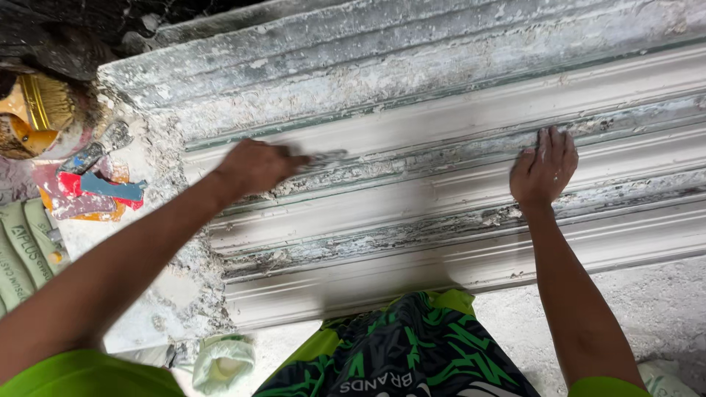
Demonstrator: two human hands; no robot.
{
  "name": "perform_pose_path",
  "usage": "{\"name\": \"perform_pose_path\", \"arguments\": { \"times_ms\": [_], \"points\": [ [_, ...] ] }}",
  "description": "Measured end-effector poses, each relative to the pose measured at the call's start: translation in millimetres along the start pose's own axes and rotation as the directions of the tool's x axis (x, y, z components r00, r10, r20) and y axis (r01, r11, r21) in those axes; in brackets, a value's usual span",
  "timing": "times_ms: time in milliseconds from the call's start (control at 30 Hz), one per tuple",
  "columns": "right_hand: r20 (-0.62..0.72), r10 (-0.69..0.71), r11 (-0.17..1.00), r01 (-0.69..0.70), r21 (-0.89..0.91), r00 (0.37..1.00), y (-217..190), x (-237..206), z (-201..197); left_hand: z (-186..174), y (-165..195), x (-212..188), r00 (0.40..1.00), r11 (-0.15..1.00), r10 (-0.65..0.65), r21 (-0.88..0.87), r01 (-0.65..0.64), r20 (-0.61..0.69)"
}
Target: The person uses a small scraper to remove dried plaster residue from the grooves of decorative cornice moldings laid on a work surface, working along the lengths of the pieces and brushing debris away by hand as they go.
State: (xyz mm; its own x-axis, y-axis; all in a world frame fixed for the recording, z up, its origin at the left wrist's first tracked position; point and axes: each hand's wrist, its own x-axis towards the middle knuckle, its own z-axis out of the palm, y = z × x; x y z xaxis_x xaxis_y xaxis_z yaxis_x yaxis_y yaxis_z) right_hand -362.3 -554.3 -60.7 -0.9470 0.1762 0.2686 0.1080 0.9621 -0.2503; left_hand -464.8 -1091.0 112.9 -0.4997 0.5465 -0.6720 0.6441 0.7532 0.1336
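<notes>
- While the person leans over it, a long white plaster moulding with parallel ridges and grooves (pixel 456 125) lies across the view, crusted with grey, flaking residue along its channels.
- The left hand (pixel 254 167) is curled closed around a small flat-bladed tool (pixel 323 158), its blurred blade lying against 1 of the upper grooves of the moulding.
- The right hand (pixel 544 170) rests flat and open on the moulding, fingers spread and pressed onto a ridge, holding nothing.
- The 2 hands sit well apart along the same stretch of moulding.
- At far left, a plaster-caked scraper (pixel 95 151) lies on red, blue and orange scraps (pixel 92 192) beside a yellow-and-orange container (pixel 33 117).
- A pale green crumpled bag (pixel 223 362) lies on the dusty floor near the person's green-and-black patterned shorts (pixel 404 353).
</notes>
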Motion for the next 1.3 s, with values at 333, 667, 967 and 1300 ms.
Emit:
{"name": "perform_pose_path", "arguments": {
  "times_ms": [333, 667, 967, 1300],
  "points": [
    [-0.045, -0.064, 0.991, 0.058, -0.120, 0.997, 6, 1, 10, -7, 74, 94, 0.897, 0.963, 0.269, 0.112, -0.245, -0.350],
    [-0.036, -0.015, 1.000, 0.015, -0.017, 0.999, -1, -3, 7, -29, 78, 98, 0.996, 0.994, 0.045, -0.093, -0.052, -0.080],
    [-0.025, 0.036, 0.999, -0.036, 0.002, 0.999, -5, 1, -1, -46, 98, 114, 0.949, 0.976, 0.217, 0.065, -0.207, -0.227],
    [-0.062, 0.018, 0.999, -0.020, -0.031, 0.998, -7, 3, 2, -71, 182, 220, 0.884, 0.968, 0.230, -0.001, -0.252, -0.408]
  ]
}}
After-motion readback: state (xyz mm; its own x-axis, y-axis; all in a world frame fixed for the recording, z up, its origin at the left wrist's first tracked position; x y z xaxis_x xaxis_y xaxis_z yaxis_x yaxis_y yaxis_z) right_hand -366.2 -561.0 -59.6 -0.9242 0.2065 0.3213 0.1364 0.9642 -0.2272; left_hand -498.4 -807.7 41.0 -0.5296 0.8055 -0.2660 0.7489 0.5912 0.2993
